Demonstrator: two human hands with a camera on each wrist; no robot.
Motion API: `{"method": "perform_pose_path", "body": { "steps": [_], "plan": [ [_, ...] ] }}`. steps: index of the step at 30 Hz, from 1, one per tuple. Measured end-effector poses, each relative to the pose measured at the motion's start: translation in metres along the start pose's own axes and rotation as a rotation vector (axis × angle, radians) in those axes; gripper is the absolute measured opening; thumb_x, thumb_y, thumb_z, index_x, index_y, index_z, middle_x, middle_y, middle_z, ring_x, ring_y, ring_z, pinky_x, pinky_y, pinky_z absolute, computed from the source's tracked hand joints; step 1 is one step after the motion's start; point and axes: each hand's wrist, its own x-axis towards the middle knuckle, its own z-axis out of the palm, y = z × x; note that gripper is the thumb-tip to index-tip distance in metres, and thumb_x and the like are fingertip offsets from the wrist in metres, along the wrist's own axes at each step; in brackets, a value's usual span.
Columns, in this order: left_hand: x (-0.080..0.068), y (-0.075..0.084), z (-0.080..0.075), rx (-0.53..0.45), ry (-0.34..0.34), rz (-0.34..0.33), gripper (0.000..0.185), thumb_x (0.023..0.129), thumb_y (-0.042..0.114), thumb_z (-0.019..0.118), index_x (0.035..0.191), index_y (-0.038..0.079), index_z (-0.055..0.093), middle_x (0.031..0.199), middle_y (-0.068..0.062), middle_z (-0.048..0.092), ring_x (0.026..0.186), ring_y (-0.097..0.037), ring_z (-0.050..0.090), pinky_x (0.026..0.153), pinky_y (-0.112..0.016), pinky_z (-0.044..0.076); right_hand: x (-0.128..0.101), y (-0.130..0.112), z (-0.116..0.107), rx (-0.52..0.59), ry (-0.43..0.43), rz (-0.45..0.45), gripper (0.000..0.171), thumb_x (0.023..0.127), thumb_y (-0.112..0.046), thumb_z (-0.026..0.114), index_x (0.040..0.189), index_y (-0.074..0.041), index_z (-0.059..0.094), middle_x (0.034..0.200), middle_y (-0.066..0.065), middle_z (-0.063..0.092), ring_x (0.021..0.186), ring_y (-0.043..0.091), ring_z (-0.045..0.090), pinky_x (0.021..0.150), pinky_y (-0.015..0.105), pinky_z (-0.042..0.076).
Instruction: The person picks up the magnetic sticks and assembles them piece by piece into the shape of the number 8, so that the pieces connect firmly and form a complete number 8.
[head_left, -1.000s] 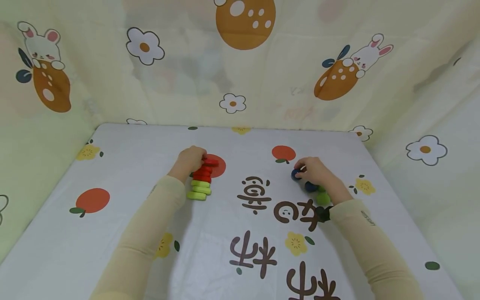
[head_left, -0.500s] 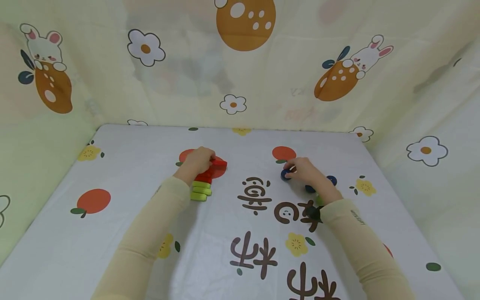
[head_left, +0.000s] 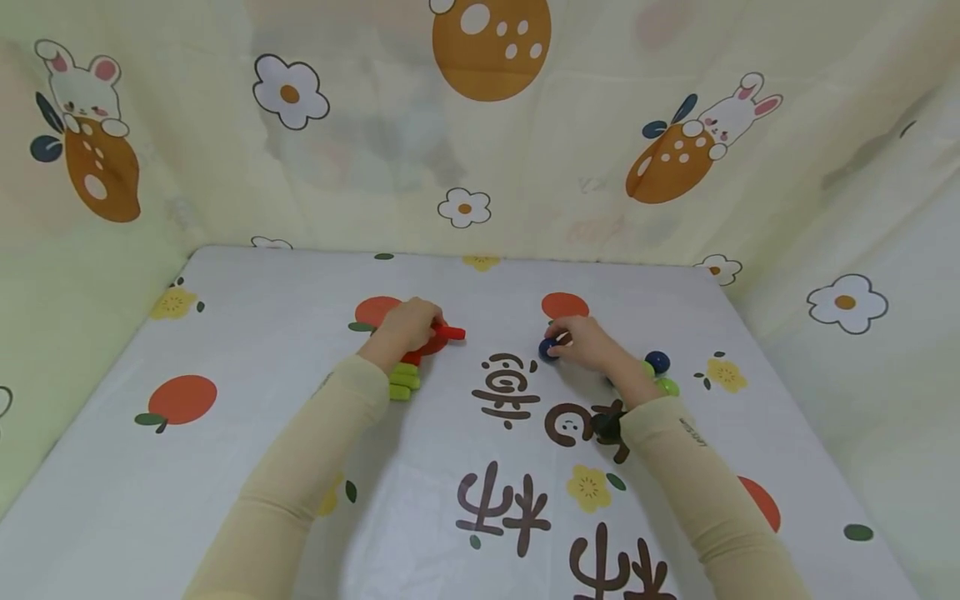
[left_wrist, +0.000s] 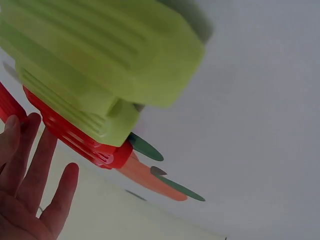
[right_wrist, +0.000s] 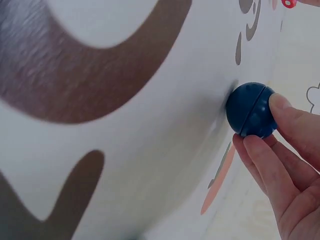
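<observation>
1. A person's right hand (head_left: pixel 592 346) pinches a dark blue seamed plastic ball (right_wrist: pixel 250 110) between thumb and fingertips, low against the white printed tabletop cloth (head_left: pixel 262 333), near the middle of the tabletop and toward its far edge.

2. The left hand (head_left: pixel 408 323) rests on the top of a stack of flat ridged plastic pieces, red pieces (head_left: pixel 442 335) above and yellow-green pieces (head_left: pixel 403 385) below. One red piece pokes out sideways toward the ball. The left wrist view shows the fingers (left_wrist: pixel 30 175) fairly straight beside the red layer; whether they grip it, I cannot tell.

3. The risk, as it appears: the stack looks uneven, and a push from the covering hand could tip or scatter it across the cloth.

4. A second risk: the ball is round and smooth, held only at the fingertips; a loose pinch could let it roll toward the tabletop's edge.

5. Another dark blue ball (head_left: pixel 657 362) and a green ball (head_left: pixel 667 387) lie just behind the right wrist, toward the right edge; a sleeve could knock them rolling.

6. The held ball lies well apart from the stack, between the two hands' working spots.
</observation>
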Motion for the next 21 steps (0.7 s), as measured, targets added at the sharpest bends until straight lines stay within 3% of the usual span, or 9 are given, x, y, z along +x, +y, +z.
{"method": "perform_pose_path", "body": {
  "steps": [7, 12, 21],
  "plan": [
    [0.000, 0.004, 0.003, -0.009, -0.012, -0.003, 0.023, 0.090, 0.008, 0.056, 0.112, 0.010, 0.062, 0.110, -0.007, 0.058, 0.099, -0.022, 0.048, 0.085, -0.034, 0.044, 0.001, 0.001, 0.002, 0.009, 0.008, 0.003, 0.023, 0.081, -0.003, 0.067, 0.101, 0.006, 0.062, 0.100, 0.020, 0.063, 0.093, 0.031, 0.059, 0.081, 0.040, 0.047],
    [-0.001, 0.009, 0.003, -0.007, -0.016, 0.007, 0.022, 0.090, 0.009, 0.056, 0.112, 0.009, 0.062, 0.108, -0.008, 0.058, 0.098, -0.023, 0.048, 0.086, -0.035, 0.044, 0.001, -0.002, 0.006, 0.097, 0.008, -0.034, 0.023, 0.081, -0.002, 0.067, 0.102, 0.007, 0.061, 0.100, 0.020, 0.062, 0.094, 0.032, 0.060, 0.082, 0.040, 0.048],
    [-0.001, 0.021, 0.007, 0.007, -0.018, 0.068, 0.020, 0.089, 0.008, 0.057, 0.108, 0.011, 0.064, 0.103, -0.005, 0.060, 0.097, -0.021, 0.049, 0.084, -0.035, 0.043, 0.008, -0.018, 0.018, 0.157, -0.042, -0.012, 0.026, 0.084, -0.009, 0.066, 0.107, 0.002, 0.061, 0.105, 0.017, 0.062, 0.094, 0.027, 0.058, 0.080, 0.036, 0.048]
  ]
}}
